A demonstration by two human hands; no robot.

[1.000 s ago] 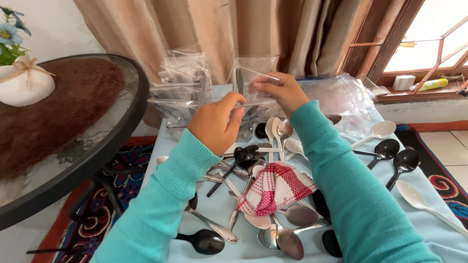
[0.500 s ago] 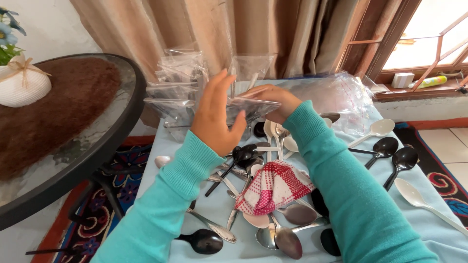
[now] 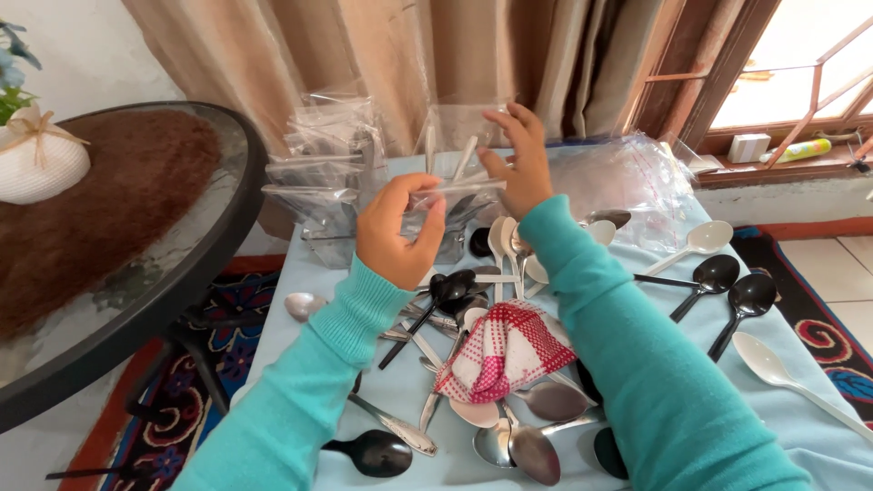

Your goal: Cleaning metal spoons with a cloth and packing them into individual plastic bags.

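My left hand [image 3: 396,232] pinches the lower edge of a clear plastic bag [image 3: 455,182] that has a spoon inside. My right hand [image 3: 514,159] grips the same bag at its right side, fingers spread upward. Both hands hold it above the table covered in light blue cloth [image 3: 400,391]. Below them lies a heap of metal spoons [image 3: 509,427] and black spoons [image 3: 450,291], with a red and white checked cloth [image 3: 500,355] on top of it.
A stack of bagged spoons [image 3: 323,173] stands at the back left, and a pile of loose clear bags [image 3: 623,177] at the back right. White spoons [image 3: 782,373] and black ones [image 3: 741,300] lie to the right. A round glass table [image 3: 136,264] with a white pot [image 3: 36,159] is on the left.
Both hands have lifted the bag higher and farther from me. My left hand went from fingers spread open to a pinch on the bag's edge.
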